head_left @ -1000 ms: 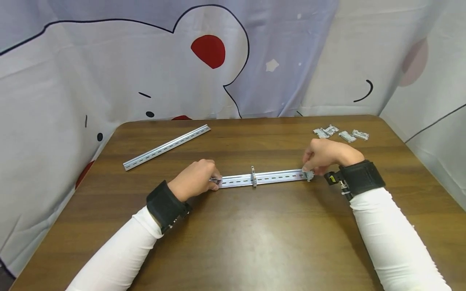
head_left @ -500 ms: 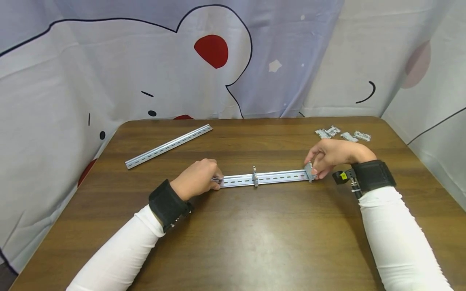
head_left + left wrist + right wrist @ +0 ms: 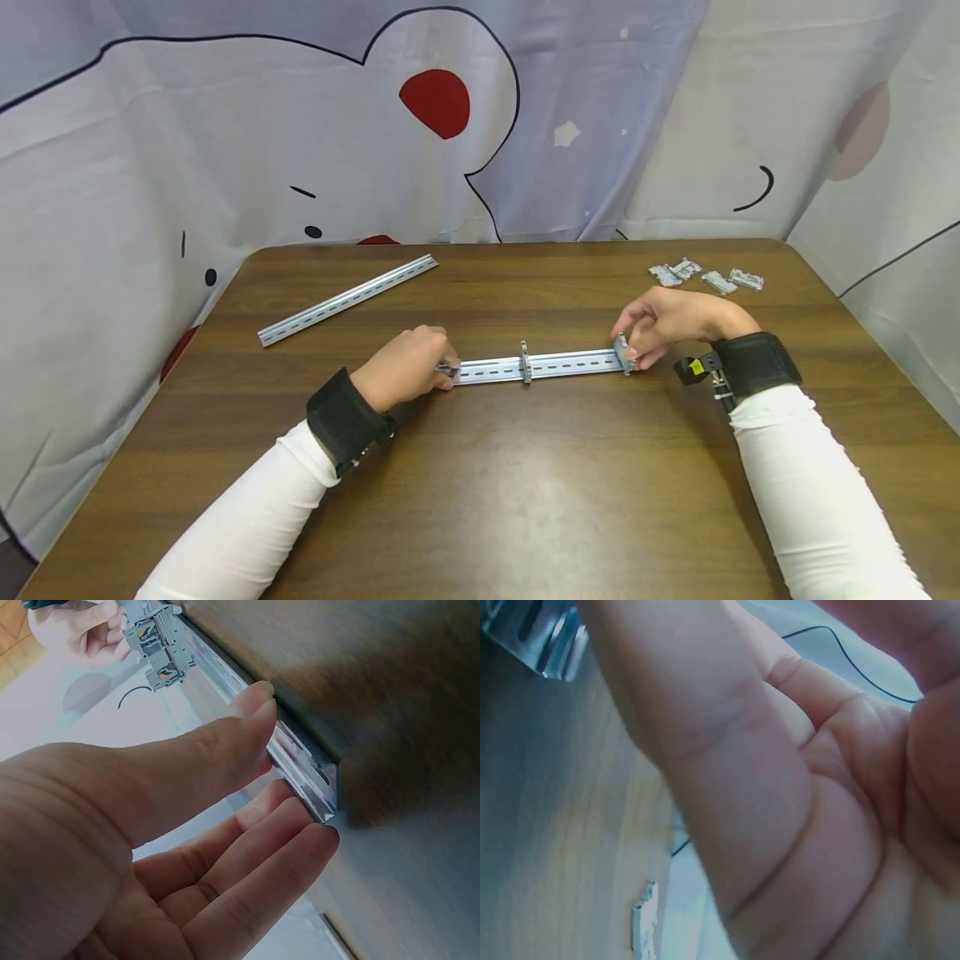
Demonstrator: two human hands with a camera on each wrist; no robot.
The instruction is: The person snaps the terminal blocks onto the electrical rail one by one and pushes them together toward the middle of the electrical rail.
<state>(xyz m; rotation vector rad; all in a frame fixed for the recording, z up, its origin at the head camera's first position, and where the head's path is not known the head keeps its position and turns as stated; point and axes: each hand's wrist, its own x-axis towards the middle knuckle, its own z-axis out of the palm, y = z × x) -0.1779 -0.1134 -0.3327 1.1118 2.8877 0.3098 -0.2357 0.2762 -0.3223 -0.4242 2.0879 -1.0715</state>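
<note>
A slotted metal DIN rail (image 3: pixel 573 365) lies across the middle of the table. My left hand (image 3: pixel 405 367) pinches its left end between thumb and fingers; the left wrist view shows that rail end (image 3: pixel 307 780) close up. One grey terminal block (image 3: pixel 526 363) stands upright across the rail near its middle. At the rail's right end, my right hand (image 3: pixel 667 321) pinches another grey terminal block (image 3: pixel 622 353), held upright over the rail. Whether this block is seated on the rail cannot be told. In the right wrist view, the palm and fingers hide the held block.
A second DIN rail (image 3: pixel 348 300) lies slanted at the back left of the wooden table (image 3: pixel 510 483). Several loose terminal blocks (image 3: pixel 720 283) lie flat at the back right. Behind the table hangs a printed curtain (image 3: pixel 300 142).
My right hand first drew the terminal block slightly right and stood it upright, then moved it left along the rail's right end. My left hand keeps its grip on the rail.
</note>
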